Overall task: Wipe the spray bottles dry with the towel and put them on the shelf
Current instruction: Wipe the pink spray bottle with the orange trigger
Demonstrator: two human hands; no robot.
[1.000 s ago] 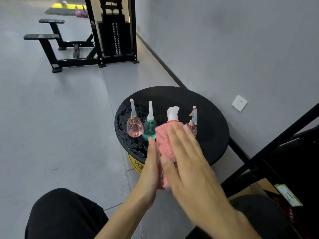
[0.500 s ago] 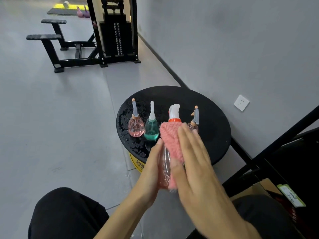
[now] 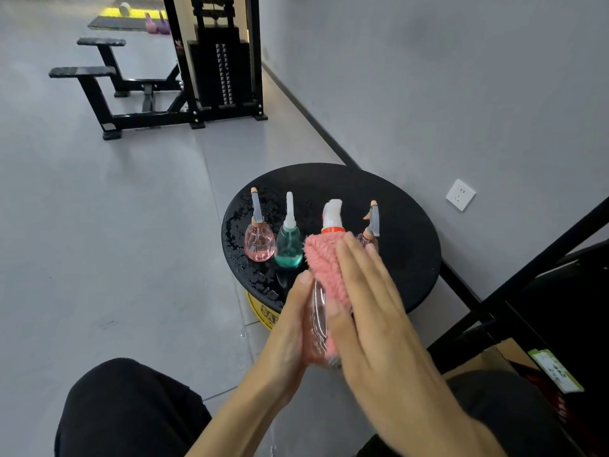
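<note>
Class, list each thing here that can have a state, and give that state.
table: wet with droplets
held bottle: upright, off the table, half wrapped
towel: pressed round its upper body
left hand: on bottle's left side, fingers hidden
right hand: flat, pressing the towel
pink bottle: standing on table
teal bottle: standing on table
rightmost bottle: standing, partly hidden

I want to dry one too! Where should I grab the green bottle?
Probably by its narrow neck, coming from above: the green bottle stands upright, its belly is round and likely wet, and the pink bottle stands close beside it.
</note>
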